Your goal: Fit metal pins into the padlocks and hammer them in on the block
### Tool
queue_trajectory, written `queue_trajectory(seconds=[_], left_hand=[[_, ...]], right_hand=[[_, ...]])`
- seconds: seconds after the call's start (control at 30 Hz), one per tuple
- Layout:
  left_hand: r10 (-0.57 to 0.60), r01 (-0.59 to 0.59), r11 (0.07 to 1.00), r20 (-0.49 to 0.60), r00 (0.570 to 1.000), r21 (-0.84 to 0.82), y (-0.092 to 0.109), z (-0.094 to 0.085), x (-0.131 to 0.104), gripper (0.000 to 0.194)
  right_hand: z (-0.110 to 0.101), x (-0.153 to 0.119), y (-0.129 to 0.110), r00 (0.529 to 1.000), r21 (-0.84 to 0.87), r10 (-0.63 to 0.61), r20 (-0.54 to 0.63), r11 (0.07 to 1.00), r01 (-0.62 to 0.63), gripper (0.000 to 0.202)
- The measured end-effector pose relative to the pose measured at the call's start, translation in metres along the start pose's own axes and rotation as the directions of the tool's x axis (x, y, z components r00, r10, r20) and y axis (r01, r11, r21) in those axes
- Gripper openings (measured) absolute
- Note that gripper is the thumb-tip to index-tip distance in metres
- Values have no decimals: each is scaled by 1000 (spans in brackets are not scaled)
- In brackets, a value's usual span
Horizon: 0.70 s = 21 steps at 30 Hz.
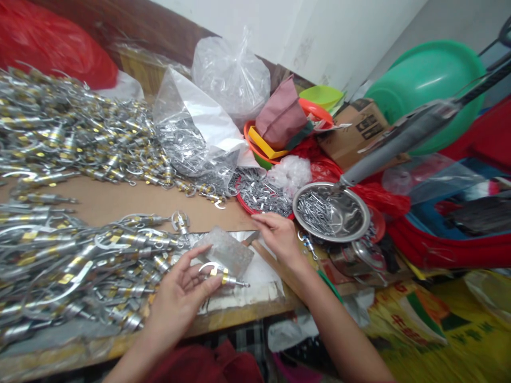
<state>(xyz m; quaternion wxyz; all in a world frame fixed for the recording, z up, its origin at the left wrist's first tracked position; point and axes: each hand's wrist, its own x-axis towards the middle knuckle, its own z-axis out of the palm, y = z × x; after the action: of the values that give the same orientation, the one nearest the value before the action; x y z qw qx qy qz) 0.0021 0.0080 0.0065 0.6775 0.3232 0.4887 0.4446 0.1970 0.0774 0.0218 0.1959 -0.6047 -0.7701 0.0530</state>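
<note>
My left hand [187, 287] pinches a small metal fitting [225, 277] between thumb and fingers. This silver fitting has a curved hook arm, yellow patches and a thin tip pointing right. Behind it, a grey metal block [227, 252] lies on the worn, pale sheet at the bench edge. My right hand [277, 236] is closed, its fingertips together just in front of a red tray [238, 201] of small metal parts. Whatever those fingers hold, if anything, is too small to make out. Below that hand lies a wooden strip or handle [273, 266].
Many similar fittings [72, 260] cover the bench's left side, with another heap [67, 133] behind. A steel bowl [361, 226] with metal pins stands right of the tray. Plastic bags [231, 74], a cardboard box [355, 133] and a green basin [435, 80] are farther back. A grey tool shaft [403, 135] slants over the bowl.
</note>
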Motion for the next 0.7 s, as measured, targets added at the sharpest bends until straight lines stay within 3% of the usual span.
queue_trajectory(seconds=[0.13,0.27,0.47,0.7], left_hand=[[11,-11,1000,12,1000,-2,1,0,2,66],[4,-3,1000,-29,1000,19,0,-4,8,72],[11,-11,1000,-27,1000,13,-2,-8,12,74],[13,-13,1000,1,1000,-5,-1,-8,11,77]], right_hand=[[14,49,35,995,-224,83,61,972,-68,35],[24,73,38,984,-333,83,159,942,-26,38],[22,81,38,967,-392,61,248,919,43,45],[17,75,46,959,-385,5,282,917,109,38]])
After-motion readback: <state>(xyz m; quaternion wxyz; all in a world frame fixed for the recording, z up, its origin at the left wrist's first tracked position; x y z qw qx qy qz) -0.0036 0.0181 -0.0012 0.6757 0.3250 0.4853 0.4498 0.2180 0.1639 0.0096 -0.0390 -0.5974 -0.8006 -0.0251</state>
